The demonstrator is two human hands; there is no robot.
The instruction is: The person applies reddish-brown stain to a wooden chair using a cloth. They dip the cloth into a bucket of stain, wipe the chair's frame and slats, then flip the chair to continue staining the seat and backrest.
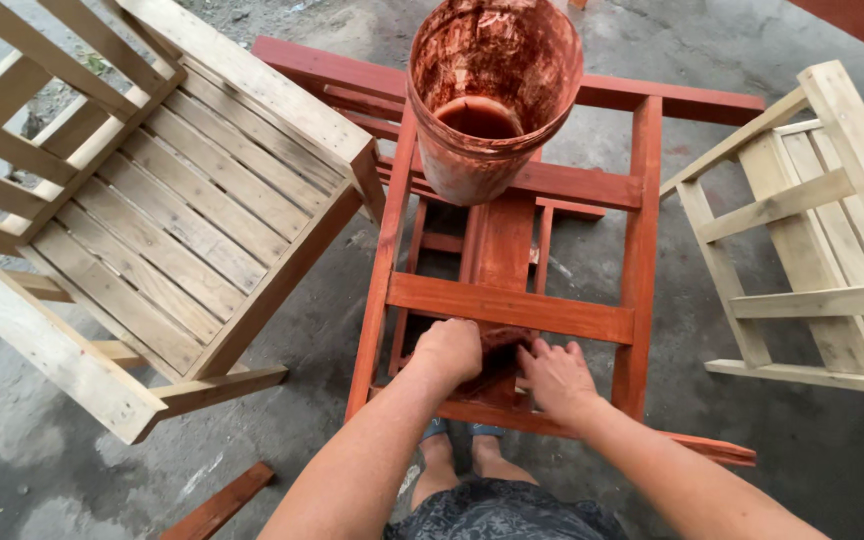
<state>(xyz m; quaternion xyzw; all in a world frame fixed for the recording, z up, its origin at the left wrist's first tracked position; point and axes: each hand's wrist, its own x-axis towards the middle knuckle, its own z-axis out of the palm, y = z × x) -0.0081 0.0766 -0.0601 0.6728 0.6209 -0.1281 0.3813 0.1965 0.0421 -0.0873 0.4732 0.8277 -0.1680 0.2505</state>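
Underfoot, a grey concrete floor is seen. A dark stained rag is pinched in the left hand, its grip curled shut, low inside the red-stained wooden frame; the rag's axis cannot be told. The right hand is laid beside it, fingers spread. A stain-coated bucket is perched on the frame's far rails, flanked by an unpainted chair and an unpainted wooden piece.

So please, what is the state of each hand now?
Left hand: closed on a stain-soaked rag, pressed to the red frame.
Right hand: open, fingers touching the rag.
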